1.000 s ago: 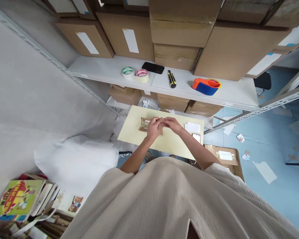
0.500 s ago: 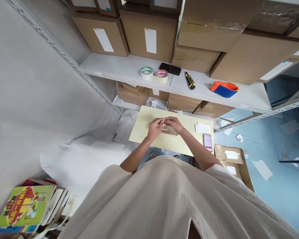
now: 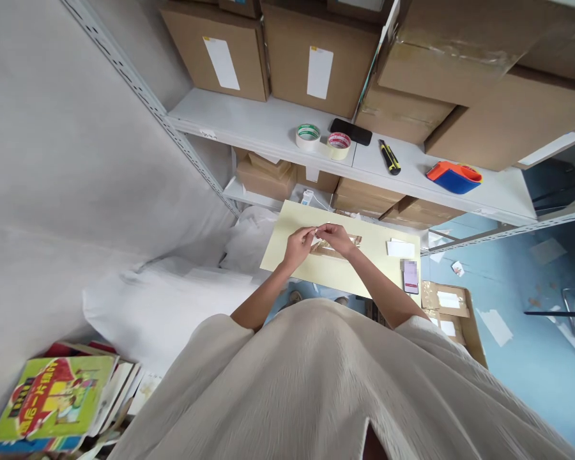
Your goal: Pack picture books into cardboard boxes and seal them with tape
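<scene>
My left hand (image 3: 298, 246) and my right hand (image 3: 336, 237) meet above a pale yellow board (image 3: 287, 252), fingers pinched together on a small white strip between them. Under the right hand lies a small brown packet in clear wrap (image 3: 338, 248), flat on the board. Both hands are closed. What the strip is, I cannot make out. A stack of white slips (image 3: 401, 248) and a phone (image 3: 411, 276) lie on the board's right end.
A white shelf (image 3: 249, 124) ahead carries two tape rolls (image 3: 322, 140), a black phone (image 3: 350, 131), a yellow-black cutter (image 3: 390, 158) and an orange-blue tape dispenser (image 3: 454, 177), with cardboard boxes behind. An open carton (image 3: 453, 306) stands on the blue floor at right. Books (image 3: 52, 399) lie lower left.
The brown packet, held in both hands a second ago, now lies on the board. The hands have lifted slightly and pinch a small white strip. The view has shifted left.
</scene>
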Tool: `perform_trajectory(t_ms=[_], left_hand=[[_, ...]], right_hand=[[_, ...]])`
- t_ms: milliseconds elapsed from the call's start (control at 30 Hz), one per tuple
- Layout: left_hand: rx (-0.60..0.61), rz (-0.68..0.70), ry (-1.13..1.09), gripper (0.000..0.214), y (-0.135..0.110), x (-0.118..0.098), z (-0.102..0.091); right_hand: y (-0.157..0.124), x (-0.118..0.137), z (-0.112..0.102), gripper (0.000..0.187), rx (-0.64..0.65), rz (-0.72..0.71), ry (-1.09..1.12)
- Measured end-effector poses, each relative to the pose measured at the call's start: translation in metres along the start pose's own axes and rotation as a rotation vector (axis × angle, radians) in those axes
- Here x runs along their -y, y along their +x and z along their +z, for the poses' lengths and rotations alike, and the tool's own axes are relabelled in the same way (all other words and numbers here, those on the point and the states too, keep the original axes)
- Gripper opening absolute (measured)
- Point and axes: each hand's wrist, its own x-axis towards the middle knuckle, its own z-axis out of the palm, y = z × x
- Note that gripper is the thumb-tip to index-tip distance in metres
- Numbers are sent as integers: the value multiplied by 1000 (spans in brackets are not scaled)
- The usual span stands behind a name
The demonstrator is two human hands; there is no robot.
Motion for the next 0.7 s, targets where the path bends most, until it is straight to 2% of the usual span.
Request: perform_trajectory(t_ms=[100, 300, 533, 700], left_hand=[[-3, -36, -4, 32, -1, 2, -5], [-17, -25, -42, 31, -2, 11, -10], [-56, 71, -136, 29, -3, 18, -15], [-69, -7, -193, 24, -4, 16, -15]], right_hand=[[3, -1, 6, 35, -14, -10, -31], [4, 5, 13, 33, -17, -5, -79], [5, 13, 21, 27, -26, -4, -150], [5, 16, 27, 26, -41, -30, -210]])
